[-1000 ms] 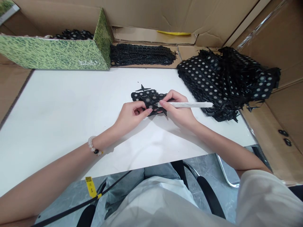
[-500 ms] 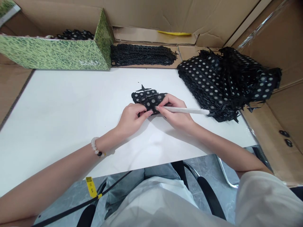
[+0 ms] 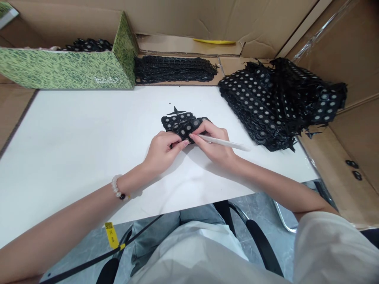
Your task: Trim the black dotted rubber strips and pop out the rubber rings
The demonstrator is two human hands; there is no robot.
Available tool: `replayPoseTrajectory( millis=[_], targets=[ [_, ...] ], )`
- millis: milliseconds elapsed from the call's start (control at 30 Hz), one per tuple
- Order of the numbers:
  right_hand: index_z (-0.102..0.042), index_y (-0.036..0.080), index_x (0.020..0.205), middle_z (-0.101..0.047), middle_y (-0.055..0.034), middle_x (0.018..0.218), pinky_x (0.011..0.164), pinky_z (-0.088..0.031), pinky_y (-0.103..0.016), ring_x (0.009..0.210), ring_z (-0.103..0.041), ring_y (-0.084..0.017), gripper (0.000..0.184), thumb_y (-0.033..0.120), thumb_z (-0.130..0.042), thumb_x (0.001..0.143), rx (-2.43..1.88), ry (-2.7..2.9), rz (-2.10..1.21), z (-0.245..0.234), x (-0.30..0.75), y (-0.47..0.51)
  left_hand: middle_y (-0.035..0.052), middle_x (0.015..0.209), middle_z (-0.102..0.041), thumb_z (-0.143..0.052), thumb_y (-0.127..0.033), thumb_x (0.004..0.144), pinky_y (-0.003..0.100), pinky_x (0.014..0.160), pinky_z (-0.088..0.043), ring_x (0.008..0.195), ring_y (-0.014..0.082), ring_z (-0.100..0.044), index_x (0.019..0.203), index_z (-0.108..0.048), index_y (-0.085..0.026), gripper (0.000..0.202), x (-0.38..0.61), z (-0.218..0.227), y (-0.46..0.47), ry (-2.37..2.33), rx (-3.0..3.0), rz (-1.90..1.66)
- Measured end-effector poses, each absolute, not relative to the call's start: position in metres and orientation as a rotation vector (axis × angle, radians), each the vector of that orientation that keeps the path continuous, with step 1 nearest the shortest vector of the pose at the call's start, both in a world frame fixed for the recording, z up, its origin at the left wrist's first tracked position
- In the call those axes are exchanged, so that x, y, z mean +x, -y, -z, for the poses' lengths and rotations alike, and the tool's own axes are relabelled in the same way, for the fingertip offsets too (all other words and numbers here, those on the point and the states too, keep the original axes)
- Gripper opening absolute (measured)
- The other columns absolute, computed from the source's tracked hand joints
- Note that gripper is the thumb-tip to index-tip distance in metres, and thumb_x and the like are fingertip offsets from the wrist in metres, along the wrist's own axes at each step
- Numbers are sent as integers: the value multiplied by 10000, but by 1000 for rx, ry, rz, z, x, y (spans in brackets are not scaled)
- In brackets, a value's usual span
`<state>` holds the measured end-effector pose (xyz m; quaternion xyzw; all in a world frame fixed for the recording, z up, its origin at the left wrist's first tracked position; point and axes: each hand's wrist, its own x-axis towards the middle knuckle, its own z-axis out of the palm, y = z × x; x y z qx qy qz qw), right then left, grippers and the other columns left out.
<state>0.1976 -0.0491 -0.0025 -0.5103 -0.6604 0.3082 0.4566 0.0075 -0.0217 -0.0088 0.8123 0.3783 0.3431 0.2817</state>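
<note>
A small black sheet of round parts with grey centres [image 3: 180,122] lies in the middle of the white table top [image 3: 89,134]. My left hand [image 3: 162,149] pinches its near edge, fingers curled closed on it. My right hand [image 3: 211,145] grips a thin white stick-like tool [image 3: 227,144] like a pen, its tip pressed at the sheet's near edge close to my left fingertips. Both hands touch the sheet from the near side.
A big heap of the same black dotted sheets [image 3: 275,102] lies at the right. A flat black stack [image 3: 174,69] sits at the back beside a green patterned box [image 3: 68,71] with black parts inside. Cardboard walls [image 3: 340,165] surround the table; two loose black rings [image 3: 353,169] lie at the right.
The white tool has tilted, its far end swinging down toward me, and its tip moved slightly left along the sheet. My left hand stayed pinched on the sheet.
</note>
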Motion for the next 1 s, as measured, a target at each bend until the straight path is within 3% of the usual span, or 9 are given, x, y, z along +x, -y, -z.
replayPoseTrajectory(
  millis=[233,333,467,533,600,667,767,900,1000],
  targets=[
    [-593,210,790,-674,22,712,597,-450,-254,630,-612,-135,212,377,-691,879,-1206,1595,-847,1,204,42,-19,541,-506,-634,-396,865,282,541,-272,544,120,-397,589,-571,-168,363,9,2,23,-1127,1848,-874],
    [-587,216,792,-683,5,726,650,-510,-287,669,-656,-158,274,442,-586,947,-1143,1570,-807,-6,218,35,2,607,-584,-655,-390,827,278,572,-327,599,136,-472,607,-582,-169,321,6,1,17,-1132,1635,-970],
    [-653,208,898,-740,-70,1032,890,-541,-386,1033,-695,-231,281,274,-393,981,-1141,1629,-461,-16,243,22,14,650,-585,-663,-339,771,279,596,-381,664,159,-528,571,-516,-186,292,1,5,3,-1099,1382,-1139],
    [-677,198,973,-728,-93,1117,910,-530,-406,1070,-678,-256,265,177,-420,913,-1286,1710,-302,-16,254,14,10,629,-539,-651,-313,741,277,575,-371,644,154,-498,570,-525,-189,246,0,6,-2,-1078,1312,-1182],
    [-689,187,1047,-734,-102,1064,903,-520,-426,983,-683,-271,310,121,-450,861,-1532,1803,-203,-12,263,7,5,602,-503,-638,-288,700,277,561,-360,614,145,-468,560,-540,-187,198,0,4,-3,-1036,1250,-1203],
    [-695,176,1105,-730,-121,1045,899,-512,-456,949,-672,-298,327,125,-498,850,-1790,1862,-145,-5,269,1,-3,561,-471,-627,-272,660,279,545,-341,573,135,-440,530,-528,-187,184,0,-1,0,-978,1208,-1193],
    [-700,132,1159,-699,-191,1158,976,-481,-520,1084,-614,-367,320,197,-589,866,-1947,1941,-76,3,274,-5,3,550,-501,-621,-280,670,295,543,-346,544,145,-439,536,-549,-191,177,-1,-10,9,-852,1272,-1077],
    [-648,168,1297,-563,-188,1464,1188,-319,-566,1385,-434,-361,397,364,-583,957,-1468,1990,-72,-4,262,3,40,597,-585,-614,-393,799,373,729,-440,637,197,-515,559,-573,-205,307,-2,-22,19,-606,1729,-876],
    [-586,233,1384,-580,-118,1480,1245,-277,-496,1465,-413,-266,435,456,-445,1039,-874,2118,-497,-15,241,20,30,548,-520,-541,-419,879,377,785,-429,645,196,-504,526,-477,-213,414,1,-33,28,-491,2065,-662]
  ],
)
